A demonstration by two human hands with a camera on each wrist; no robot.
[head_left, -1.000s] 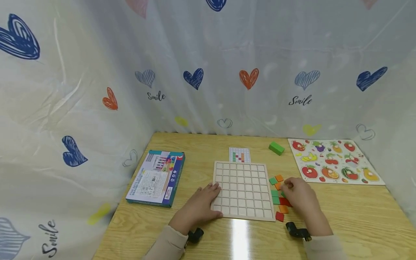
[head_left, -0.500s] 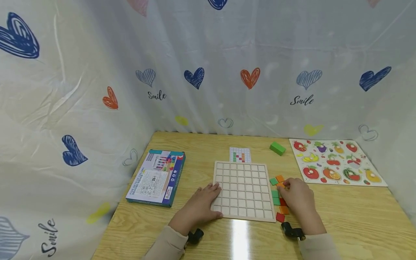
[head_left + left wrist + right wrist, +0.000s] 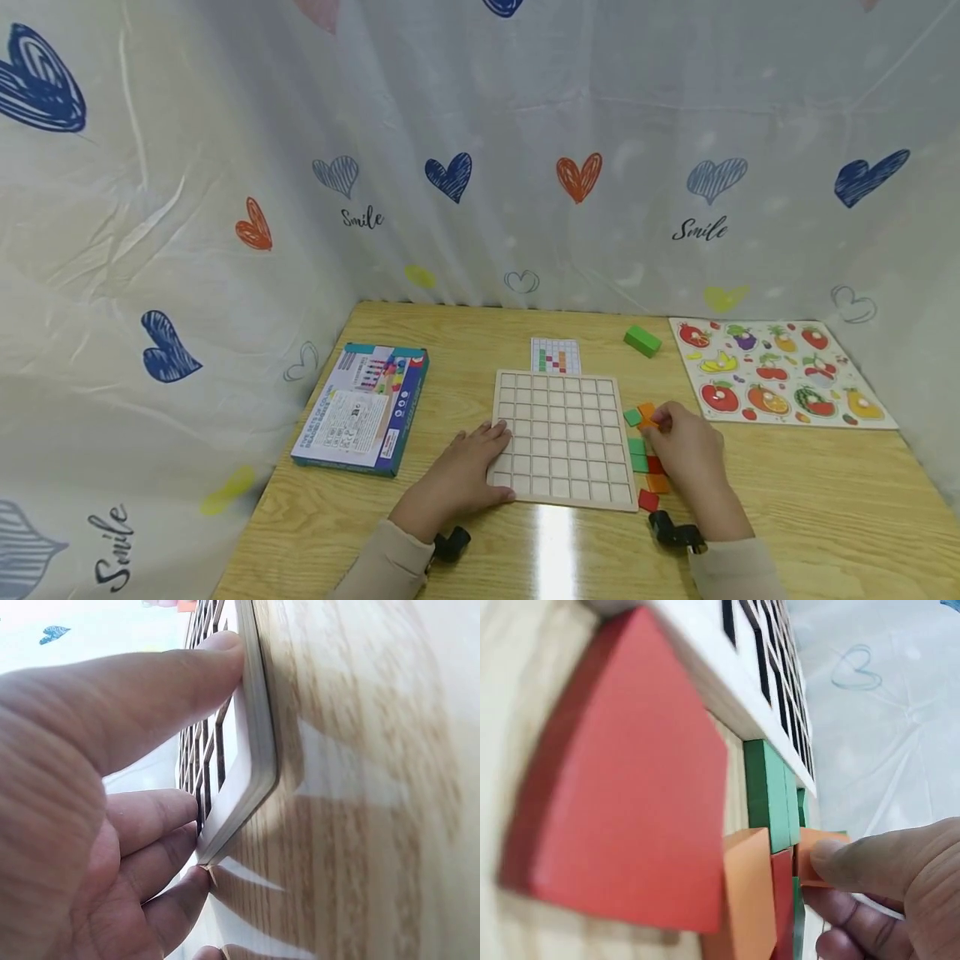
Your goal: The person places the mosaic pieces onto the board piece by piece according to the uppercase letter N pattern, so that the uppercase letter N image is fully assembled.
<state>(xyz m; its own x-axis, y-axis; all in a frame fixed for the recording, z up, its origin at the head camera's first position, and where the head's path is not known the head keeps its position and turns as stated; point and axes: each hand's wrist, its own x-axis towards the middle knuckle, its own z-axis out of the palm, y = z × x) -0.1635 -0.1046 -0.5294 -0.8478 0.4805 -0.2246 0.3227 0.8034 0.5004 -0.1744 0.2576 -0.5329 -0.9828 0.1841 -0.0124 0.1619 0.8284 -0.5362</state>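
Note:
A pale wooden grid board (image 3: 558, 437) lies flat in the middle of the table. My left hand (image 3: 465, 475) rests on its left edge with fingers spread; in the left wrist view the thumb (image 3: 187, 675) lies over the frame near a corner. My right hand (image 3: 692, 450) is just right of the board, pinching an orange square tile (image 3: 808, 859) between thumb and fingers. Around it lie green tiles (image 3: 637, 455), a red tile (image 3: 648, 500), another orange tile (image 3: 657, 483) and a second red tile (image 3: 655, 465), partly hidden by the hand.
Behind the board lies a small printed pattern card (image 3: 556, 356). A green block (image 3: 642, 341) stands at the back, left of a fruit puzzle board (image 3: 780, 375). A flat toy box (image 3: 360, 408) lies on the left. A heart-printed curtain (image 3: 510, 250) surrounds the table.
My right hand has shifted left over the tiles, then slightly away from me, and its fingertips have come onto the orange tile. My left hand has stayed on the board.

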